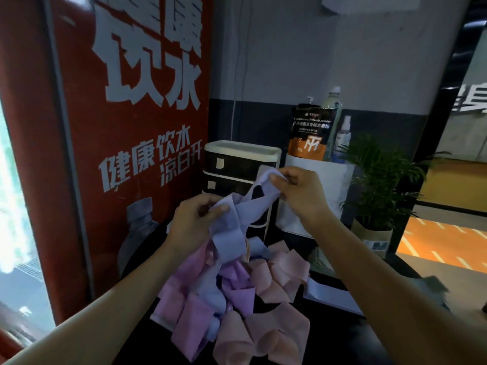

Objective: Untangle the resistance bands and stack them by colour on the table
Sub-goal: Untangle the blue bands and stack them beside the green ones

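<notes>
Left hand (pixel 196 219) and right hand (pixel 297 192) each pinch the blue band (pixel 237 219), lifting it clear of the tangled pile (pixel 237 299) to free it.

I am wearing nothing on my forearms: both are showing bare, with no sleeve edge reaching into view. My left hand (pixel 193 219), at about ten o'clock from the frame's centre, is carrying no ring, watch or glove; my right hand (pixel 299 192), near one o'clock, is likewise going unadorned.
</notes>
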